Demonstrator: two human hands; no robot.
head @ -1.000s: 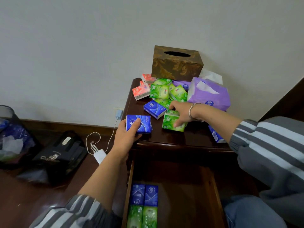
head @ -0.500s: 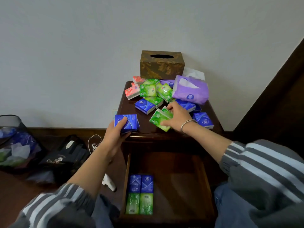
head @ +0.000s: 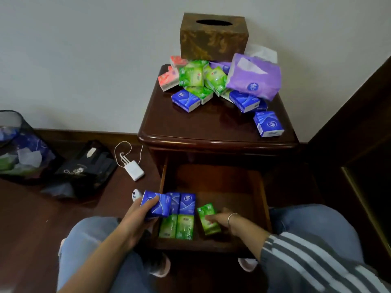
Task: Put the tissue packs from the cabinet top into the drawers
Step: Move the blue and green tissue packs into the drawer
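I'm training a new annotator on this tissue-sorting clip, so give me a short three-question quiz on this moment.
1. True or false: the left hand is empty.
2. Which colour is the pack gripped by the right hand? A red, B green, C purple.
3. Fill in: apart from those in the hands, ___ stowed packs can be seen lying in the open drawer.

Key:
1. False; it holds a blue pack.
2. B, the green pack.
3. Four: two blue, two green.
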